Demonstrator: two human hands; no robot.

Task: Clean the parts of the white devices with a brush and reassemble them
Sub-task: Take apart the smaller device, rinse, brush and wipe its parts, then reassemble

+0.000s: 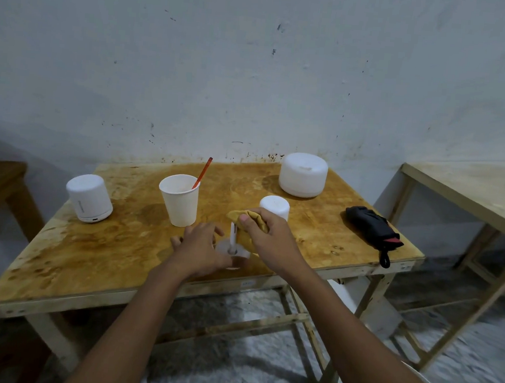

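**Wiping one part; reassembly not yet begun**

The work looks to be somewhere in the middle. At the near edge of the counter stands a loose white part, a flat disc with a thin upright stem. The left grip lies over the disc's near-left side with its fingers bent. Whether it clasps the disc or only steadies it cannot be told. The right grip is closed around a bunched yellow cloth, held right against the stem, so this part appears to be getting a wipe rather than a brushing.

The brush, with its orange handle, stands in the paper cup just beyond the left grip, in neither grip. A small white cylinder sits just behind the right grip and is probably the housing the stemmed part belongs to. If so, that device is apart and has yet to be put back together.

Two more white devices look whole from here: a rounded one at the far left and a wide dome-shaped one at the back right. Whether they have been cleaned cannot be judged. A black pouch lies at the right edge.
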